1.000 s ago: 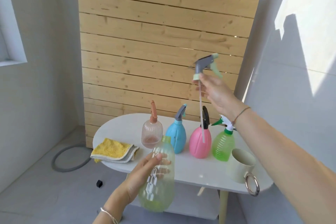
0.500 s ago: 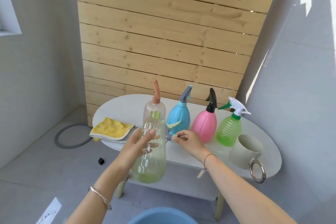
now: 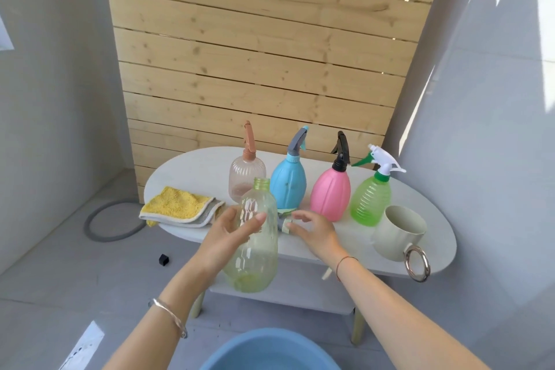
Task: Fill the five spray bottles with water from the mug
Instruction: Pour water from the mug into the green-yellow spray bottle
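The white oval tabletop stands against a wall of pale wooden slats. A round blue plastic basin is partly in view at the bottom edge, nearer the person than the tabletop. The left hand grips an uncapped, clear pale-green plastic bottle, fingers wrapped round its upper body, holding it upright in the air in front of the tabletop's near edge. Four capped spray bottles stand in a row further back, from left to right: a translucent peach ribbed bottle, an opaque blue bottle, an opaque pink bottle and a translucent green ribbed bottle. A cream mug with a metal ring handle sits at the right front, just beside the green ribbed bottle; its contents are not discernible. A folded yellow cloth lies at the left. The right hand hovers with fingers loosely curved, thumb at a grey-and-green spray head lying on the tabletop; whether it pinches the head cannot be told.
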Motion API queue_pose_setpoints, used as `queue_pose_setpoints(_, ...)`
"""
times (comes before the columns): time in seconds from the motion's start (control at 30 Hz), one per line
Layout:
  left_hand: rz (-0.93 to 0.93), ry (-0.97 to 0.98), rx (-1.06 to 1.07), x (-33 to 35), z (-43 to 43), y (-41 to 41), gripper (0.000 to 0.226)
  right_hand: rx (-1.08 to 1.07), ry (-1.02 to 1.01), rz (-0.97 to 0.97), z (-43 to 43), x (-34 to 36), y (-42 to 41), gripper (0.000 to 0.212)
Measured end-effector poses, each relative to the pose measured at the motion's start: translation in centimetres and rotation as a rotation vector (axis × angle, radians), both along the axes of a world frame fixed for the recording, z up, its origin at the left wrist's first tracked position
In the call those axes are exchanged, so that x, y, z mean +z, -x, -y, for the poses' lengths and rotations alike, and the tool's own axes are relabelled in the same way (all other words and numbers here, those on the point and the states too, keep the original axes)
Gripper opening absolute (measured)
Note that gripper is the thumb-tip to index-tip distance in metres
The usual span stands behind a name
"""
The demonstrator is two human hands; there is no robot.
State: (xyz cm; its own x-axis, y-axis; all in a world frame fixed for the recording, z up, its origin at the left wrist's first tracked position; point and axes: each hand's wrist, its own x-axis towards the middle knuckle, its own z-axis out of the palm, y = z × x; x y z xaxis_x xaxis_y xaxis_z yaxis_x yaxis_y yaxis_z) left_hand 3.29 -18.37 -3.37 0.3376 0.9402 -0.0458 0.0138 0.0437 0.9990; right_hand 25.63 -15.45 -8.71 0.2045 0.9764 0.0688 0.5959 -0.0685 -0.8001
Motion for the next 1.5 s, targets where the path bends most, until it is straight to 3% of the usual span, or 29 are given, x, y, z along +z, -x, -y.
queue_pose_setpoints(0.27,-0.07,-0.029,-0.081,-0.6,1.1,-3.5,0.041,-0.121,-0.328,-0.106,6.6,5.2,-2.9,0.027)
queue_pose_setpoints(0.33,-0.07,-0.029,-0.092,-1.0,1.3,-4.7,0.048,-0.222,-0.434,-0.096,8.4,5.7,-4.6,0.023)
queue_pose_setpoints(0.4,-0.08,-0.031,-0.114,-1.4,1.6,-5.9,0.07,-0.345,-0.477,-0.096,9.9,5.7,-6.6,0.022)
queue_pose_setpoints(0.53,-0.102,-0.049,-0.143,-2.0,2.3,-7.9,0.074,-0.615,-0.447,-0.109,11.9,4.2,-10.0,0.04)
queue_pose_setpoints(0.6,-0.103,-0.057,-0.145,-2.3,2.5,-8.6,0.065,-0.716,-0.353,-0.132,12.3,3.0,-11.2,0.049)
queue_pose_setpoints(0.67,-0.105,-0.077,-0.142,-2.6,2.5,-9.1,0.07,-0.764,-0.242,-0.231,12.7,2.2,-11.9,0.048)
queue_pose_setpoints(0.8,-0.107,-0.099,-0.143,-3.2,3.1,-10.1,0.064,-0.679,-0.105,-0.464,13.7,1.6,-12.0,0.028)
queue_pose_setpoints(0.87,-0.118,-0.113,-0.141,-3.3,3.5,-10.5,0.054,-0.623,-0.116,-0.47,13.8,1.2,-12.1,0.037)
queue_pose_setpoints(1.0,-0.114,-0.111,-0.148,-3.5,4.1,-10.4,0.042,-0.674,-0.229,-0.563,13.6,1.1,-12.1,0.032)
queue_pose_setpoints(1.13,-0.133,-0.117,-0.184,-3.8,5.0,-9.1,0.068,-0.738,-0.364,-0.515,14.2,3.2,-12.4,0.035)
queue_pose_setpoints(1.33,-0.174,-0.113,-0.186,-5.2,6.2,-5.1,0.055,-0.614,-0.561,-0.399,18.0,8.0,-10.0,0.04)
queue_pose_setpoints(1.5,-0.203,-0.07,-0.123,-8.7,7.7,-1.2,0.057,-0.399,-0.417,-0.431,20.0,4.6,-6.7,0.042)
